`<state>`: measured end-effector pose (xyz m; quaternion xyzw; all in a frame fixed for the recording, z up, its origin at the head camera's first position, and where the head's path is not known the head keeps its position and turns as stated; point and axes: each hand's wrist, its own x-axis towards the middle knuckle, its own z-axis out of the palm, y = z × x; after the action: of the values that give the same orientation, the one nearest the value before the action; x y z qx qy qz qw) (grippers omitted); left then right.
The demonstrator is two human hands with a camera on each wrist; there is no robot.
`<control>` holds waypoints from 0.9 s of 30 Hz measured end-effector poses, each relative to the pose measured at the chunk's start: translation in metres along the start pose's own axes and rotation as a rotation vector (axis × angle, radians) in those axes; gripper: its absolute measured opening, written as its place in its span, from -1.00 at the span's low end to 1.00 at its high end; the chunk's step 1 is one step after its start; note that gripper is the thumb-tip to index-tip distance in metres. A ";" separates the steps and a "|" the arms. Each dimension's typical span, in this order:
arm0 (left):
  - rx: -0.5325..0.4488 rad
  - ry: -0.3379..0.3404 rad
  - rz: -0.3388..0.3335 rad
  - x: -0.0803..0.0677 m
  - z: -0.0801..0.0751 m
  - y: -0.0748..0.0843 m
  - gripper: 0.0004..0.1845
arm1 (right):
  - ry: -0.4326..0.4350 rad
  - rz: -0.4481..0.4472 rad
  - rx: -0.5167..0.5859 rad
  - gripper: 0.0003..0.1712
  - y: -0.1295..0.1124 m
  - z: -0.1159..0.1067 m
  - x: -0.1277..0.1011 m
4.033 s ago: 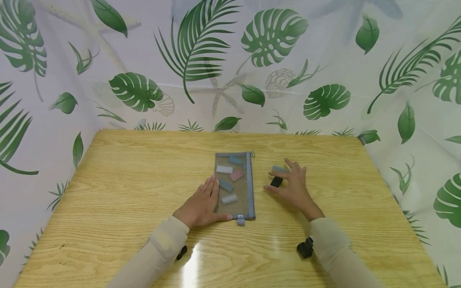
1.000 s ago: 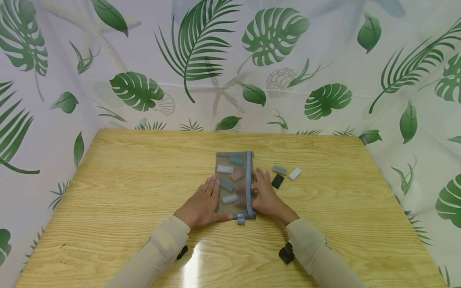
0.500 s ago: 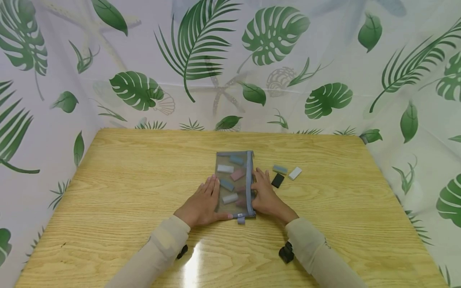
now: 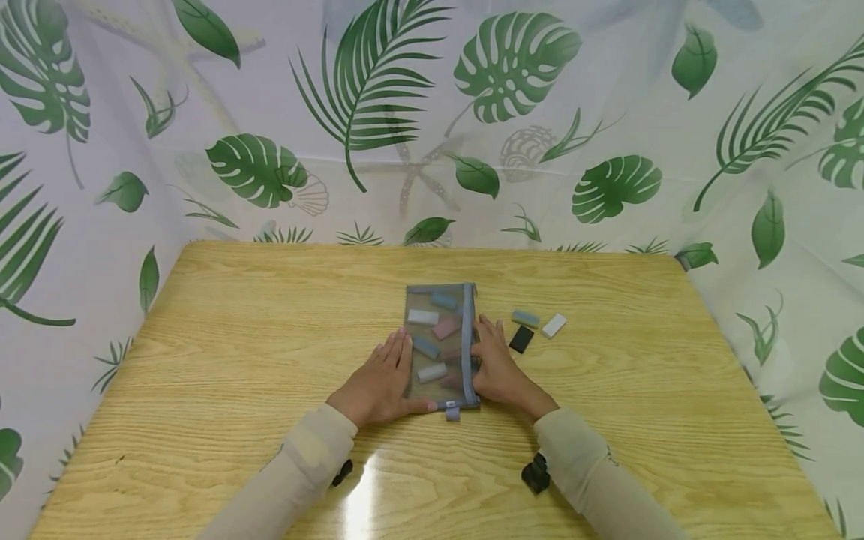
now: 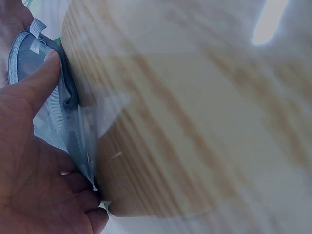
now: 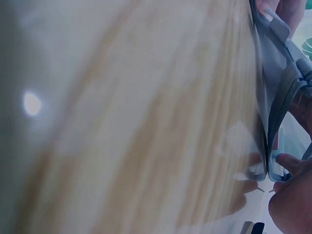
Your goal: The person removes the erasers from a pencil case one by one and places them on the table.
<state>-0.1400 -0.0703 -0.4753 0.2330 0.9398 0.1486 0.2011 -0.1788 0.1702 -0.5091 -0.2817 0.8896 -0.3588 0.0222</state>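
A mesh pouch [image 4: 440, 346] lies flat at the centre of the table [image 4: 202, 360], several small blocks visible through it. The left hand [image 4: 378, 384] lies spread and flat along the pouch's left edge, thumb pressed on the near corner, pinning it down. The right hand [image 4: 498, 367] is at the zipper side on the right, thumb slipped inside through the opening and the other fingers resting outside; whether it pinches a block in there cannot be told. Just right of centre, three blocks lie loose: a black one [image 4: 520, 339], a blue one [image 4: 524, 318] and a white one [image 4: 553, 325]. The step looks like emptying the pouch; next, the right hand must close on a block inside and draw it through the opening while the left hand holds the pouch steady.
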 end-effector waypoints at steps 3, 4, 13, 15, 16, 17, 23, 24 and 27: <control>0.001 0.002 0.000 0.000 0.000 0.000 0.20 | 0.001 0.000 0.001 -0.81 0.000 0.000 0.000; 0.002 0.002 0.000 0.000 0.000 0.000 0.20 | 0.003 -0.005 0.000 -0.81 0.000 0.000 0.000; -0.004 0.002 -0.002 0.000 -0.001 0.001 0.20 | 0.010 -0.004 -0.008 -0.76 0.000 -0.001 -0.001; -0.007 0.001 -0.003 -0.001 -0.001 0.001 0.20 | 0.007 0.013 -0.017 -0.77 -0.001 -0.001 -0.001; -0.007 0.000 -0.003 -0.001 -0.001 0.001 0.20 | 0.008 0.019 -0.022 -0.78 -0.001 0.000 -0.002; -0.008 -0.001 -0.003 -0.001 -0.001 0.001 0.20 | 0.004 0.023 -0.019 -0.78 -0.002 0.000 -0.002; -0.002 -0.001 0.000 -0.001 0.000 0.001 0.20 | 0.004 0.027 0.006 -0.82 -0.003 -0.001 -0.003; 0.000 -0.001 0.000 0.000 0.000 0.001 0.20 | 0.008 0.025 0.006 -0.83 -0.003 -0.001 -0.003; -0.001 0.000 -0.001 0.000 0.000 0.000 0.20 | 0.011 0.025 0.014 -0.87 -0.002 -0.002 -0.003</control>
<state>-0.1397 -0.0702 -0.4748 0.2325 0.9399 0.1489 0.2010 -0.1758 0.1722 -0.5065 -0.2684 0.8906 -0.3663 0.0239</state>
